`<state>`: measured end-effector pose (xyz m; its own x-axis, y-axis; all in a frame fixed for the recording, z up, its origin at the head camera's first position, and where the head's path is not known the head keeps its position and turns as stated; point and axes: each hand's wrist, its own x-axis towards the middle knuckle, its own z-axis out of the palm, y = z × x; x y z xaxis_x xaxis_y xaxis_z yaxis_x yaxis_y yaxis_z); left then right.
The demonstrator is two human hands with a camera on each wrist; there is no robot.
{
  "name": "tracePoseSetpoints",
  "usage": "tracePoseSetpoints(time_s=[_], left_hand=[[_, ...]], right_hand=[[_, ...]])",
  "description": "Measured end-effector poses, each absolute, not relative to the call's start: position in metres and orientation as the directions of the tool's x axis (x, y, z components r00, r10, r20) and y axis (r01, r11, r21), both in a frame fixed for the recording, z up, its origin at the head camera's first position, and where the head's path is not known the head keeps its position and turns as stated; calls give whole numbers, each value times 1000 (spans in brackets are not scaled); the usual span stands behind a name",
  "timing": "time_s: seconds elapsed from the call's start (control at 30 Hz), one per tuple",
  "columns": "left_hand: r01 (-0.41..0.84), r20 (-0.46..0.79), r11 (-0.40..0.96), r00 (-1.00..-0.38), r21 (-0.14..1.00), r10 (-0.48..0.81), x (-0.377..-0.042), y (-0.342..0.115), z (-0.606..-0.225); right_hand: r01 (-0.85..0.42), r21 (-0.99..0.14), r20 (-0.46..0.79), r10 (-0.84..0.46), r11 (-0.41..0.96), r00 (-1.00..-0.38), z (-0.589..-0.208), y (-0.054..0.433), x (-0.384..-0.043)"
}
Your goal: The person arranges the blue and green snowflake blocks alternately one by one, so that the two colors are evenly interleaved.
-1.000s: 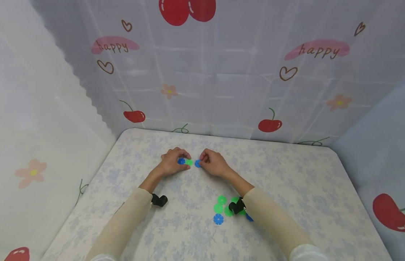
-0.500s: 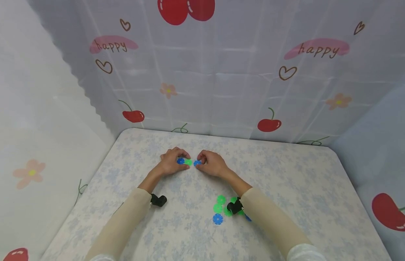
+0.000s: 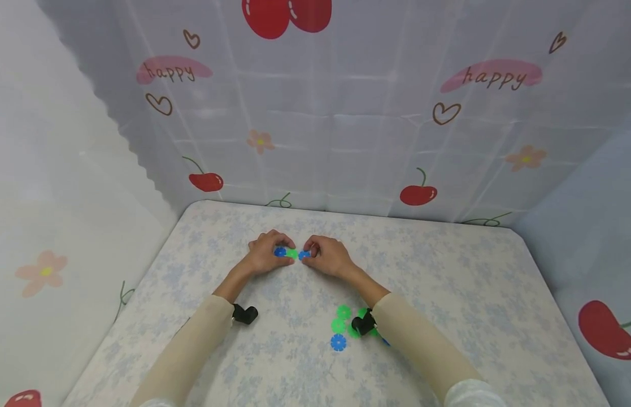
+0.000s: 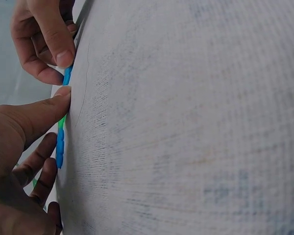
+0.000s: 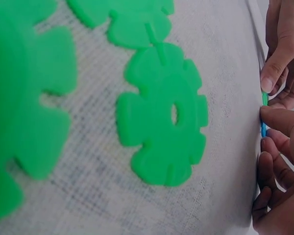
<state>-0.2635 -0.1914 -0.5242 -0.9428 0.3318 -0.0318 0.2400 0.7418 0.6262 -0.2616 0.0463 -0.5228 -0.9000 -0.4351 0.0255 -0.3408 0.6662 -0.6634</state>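
Observation:
My left hand (image 3: 266, 253) pinches a green notched plastic disc (image 3: 292, 254) between thumb and forefinger. A blue notched disc (image 3: 280, 252) lies in line with it, inside the curve of the same hand. Opposite, my right hand (image 3: 329, 257) pinches a second blue disc (image 3: 304, 255) by its edges. This disc's left side is right at the green one's right side. In the left wrist view, the blue piece (image 4: 67, 75) in the right fingers and the blue piece (image 4: 60, 149) by the left hand show edge-on, flat along the cloth, with the thumb covering most of the green disc.
Several loose green discs (image 3: 338, 325) and a blue disc (image 3: 338, 342) lie nearer the body, partly under the right forearm. One green disc (image 5: 161, 115) shows large in the right wrist view. A patterned cloth covers the table (image 3: 447, 271); a printed curtain (image 3: 346, 141) stands behind it.
My right hand has moved slightly left with its blue disc, narrowing the gap to the green disc until they nearly meet. The left hand holds its place, apart from a slight view shift.

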Motion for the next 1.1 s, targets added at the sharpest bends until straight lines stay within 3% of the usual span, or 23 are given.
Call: tracePoseSetpoints(time_s=[0.3, 0.57, 0.77, 1.1], left_hand=[[246, -26, 737, -942, 629, 336, -262, -193, -525], [247, -20, 728, -941, 640, 337, -262, -192, -524], [251, -23, 728, -939, 638, 344, -261, -190, -523], [237, -30, 738, -944, 632, 329, -257, -190, -524]], right_hand=[[-342, -655, 18, -438, 674, -899, -526, 46, -262], [-340, -730, 7, -492, 592, -870, -520, 58, -262], [-372, -736, -12, -560, 566, -828, -519, 75, -252], [-425, -738, -90, -701, 524, -708, -511, 104, -226]])
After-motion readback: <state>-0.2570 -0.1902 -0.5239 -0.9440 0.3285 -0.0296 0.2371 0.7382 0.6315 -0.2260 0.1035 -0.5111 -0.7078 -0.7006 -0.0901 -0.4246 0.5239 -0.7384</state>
